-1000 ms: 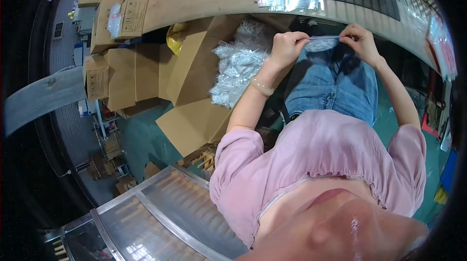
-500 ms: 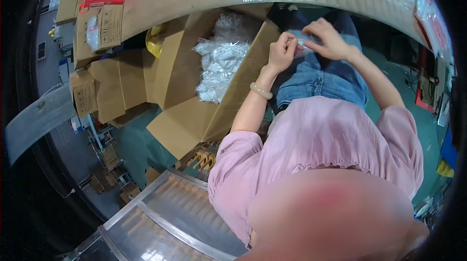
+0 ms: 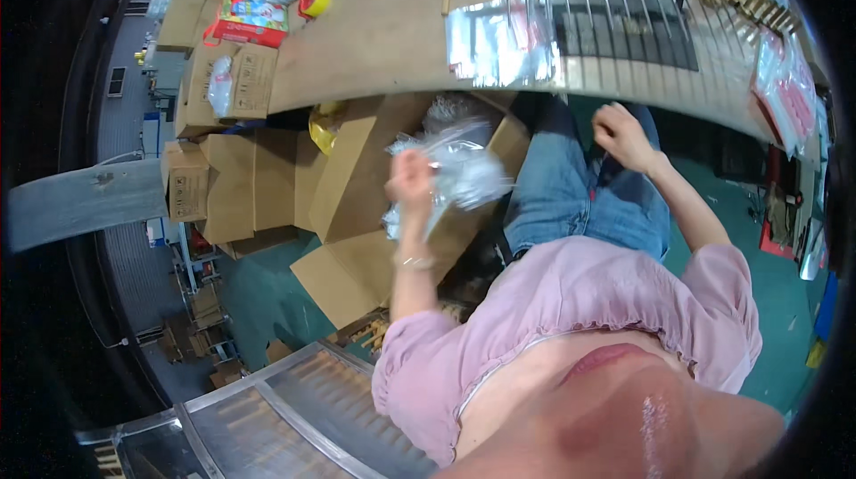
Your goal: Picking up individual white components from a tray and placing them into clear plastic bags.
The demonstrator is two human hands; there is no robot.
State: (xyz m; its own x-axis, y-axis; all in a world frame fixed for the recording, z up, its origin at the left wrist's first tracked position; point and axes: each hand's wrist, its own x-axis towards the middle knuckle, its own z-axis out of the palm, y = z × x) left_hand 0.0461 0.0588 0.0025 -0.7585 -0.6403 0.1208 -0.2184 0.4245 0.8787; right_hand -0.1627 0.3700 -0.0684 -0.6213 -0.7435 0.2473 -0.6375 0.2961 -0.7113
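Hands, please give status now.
Left hand raised, gripping clear bag. Right hand closed above lap, contents unclear. Open box beside left hand.

A packing workshop: stacked cardboard boxes (image 3: 223, 185) beside a wooden workbench (image 3: 383, 33).

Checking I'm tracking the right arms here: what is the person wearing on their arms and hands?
Both arms come out of short, gathered pink sleeves and are bare below. The left hand has a thin beaded bracelet at the wrist. The right hand is gloveless, with no wristwear visible.
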